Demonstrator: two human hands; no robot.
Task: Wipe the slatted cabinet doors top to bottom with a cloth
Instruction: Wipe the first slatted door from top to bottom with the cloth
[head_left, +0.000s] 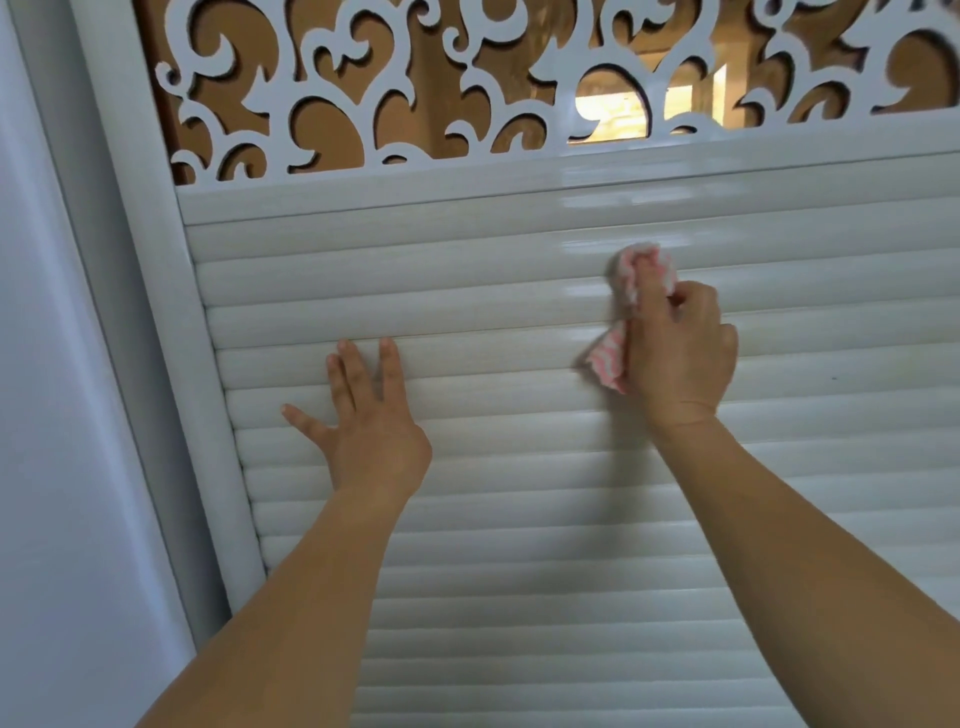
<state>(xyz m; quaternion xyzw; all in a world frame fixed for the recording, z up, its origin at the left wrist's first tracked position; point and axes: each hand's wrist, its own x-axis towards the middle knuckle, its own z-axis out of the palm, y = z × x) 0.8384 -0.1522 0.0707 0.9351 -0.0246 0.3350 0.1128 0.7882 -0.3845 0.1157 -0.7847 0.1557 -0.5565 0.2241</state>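
A white slatted cabinet door fills most of the view, its horizontal slats glossy near the top. My right hand grips a pink-and-white cloth and presses it against an upper slat; a corner of the cloth hangs below my palm. My left hand lies flat on the slats to the left and lower down, fingers spread and straight.
Above the slats runs a white scrollwork cut-out panel with a brown backing and a bright opening behind it. A white door frame slants down the left side, with a plain pale wall beyond it.
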